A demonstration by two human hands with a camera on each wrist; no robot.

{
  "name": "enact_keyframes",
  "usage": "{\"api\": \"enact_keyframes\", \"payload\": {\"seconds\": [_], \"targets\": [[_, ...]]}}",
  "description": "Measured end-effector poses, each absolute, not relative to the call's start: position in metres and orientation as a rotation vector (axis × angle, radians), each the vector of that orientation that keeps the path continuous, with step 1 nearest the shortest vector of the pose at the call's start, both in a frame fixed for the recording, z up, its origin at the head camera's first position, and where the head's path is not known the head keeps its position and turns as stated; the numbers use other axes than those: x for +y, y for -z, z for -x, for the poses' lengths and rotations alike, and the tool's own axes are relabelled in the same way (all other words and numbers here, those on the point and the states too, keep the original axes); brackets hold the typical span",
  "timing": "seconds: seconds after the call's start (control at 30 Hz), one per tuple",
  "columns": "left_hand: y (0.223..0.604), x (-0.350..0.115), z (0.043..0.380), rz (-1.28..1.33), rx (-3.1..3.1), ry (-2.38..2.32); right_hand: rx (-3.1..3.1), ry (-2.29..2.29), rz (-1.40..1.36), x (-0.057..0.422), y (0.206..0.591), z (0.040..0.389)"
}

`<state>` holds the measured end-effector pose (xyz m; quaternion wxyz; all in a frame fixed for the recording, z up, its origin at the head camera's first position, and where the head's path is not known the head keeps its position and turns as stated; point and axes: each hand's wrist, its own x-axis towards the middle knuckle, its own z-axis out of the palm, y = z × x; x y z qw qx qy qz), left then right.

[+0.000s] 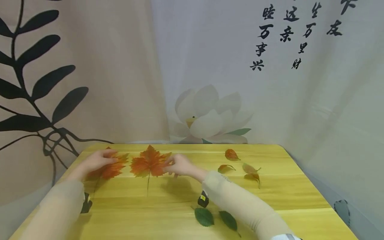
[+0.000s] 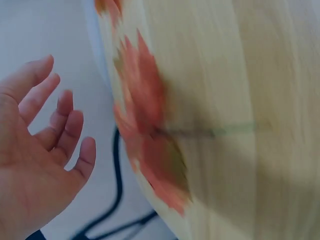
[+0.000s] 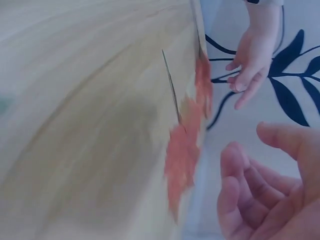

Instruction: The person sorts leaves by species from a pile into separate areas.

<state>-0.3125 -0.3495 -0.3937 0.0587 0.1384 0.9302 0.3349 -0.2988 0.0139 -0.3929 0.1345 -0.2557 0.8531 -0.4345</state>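
Two orange-red maple leaves lie side by side near the table's far edge. The left maple leaf (image 1: 113, 170) is partly covered by my left hand (image 1: 99, 162) in the head view. In the left wrist view that hand (image 2: 47, 130) is held above the table, apart from the leaf, its fingers loosely bent with nothing in them. The right maple leaf (image 1: 147, 161) lies flat, its stem pointing toward me. My right hand (image 1: 182, 166) hovers at its right side. The right wrist view shows a gap between the curved fingers of this hand (image 3: 270, 192) and the leaf (image 3: 181, 155).
Several small reddish-brown leaves lie on the right, among them a round one (image 1: 231, 154) and a curled one (image 1: 225, 168). Two green leaves (image 1: 204, 216) lie nearer, by my right forearm. A printed curtain (image 1: 126, 73) hangs behind the yellow wooden table (image 1: 135, 213).
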Motion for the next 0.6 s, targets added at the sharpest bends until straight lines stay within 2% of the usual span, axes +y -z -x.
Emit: {"api": "enact_keyframes", "payload": {"seconds": [0.2, 0.6], "targets": [[0.381, -0.307, 0.312, -0.489, 2.754, -1.032, 2.511, 1.175, 0.801, 0.088, 0.373, 0.283], [0.384, -0.193, 0.327, -0.778, 2.54, -1.126, 2.655, 1.196, 0.593, 0.213, 0.34, 0.266]]}}
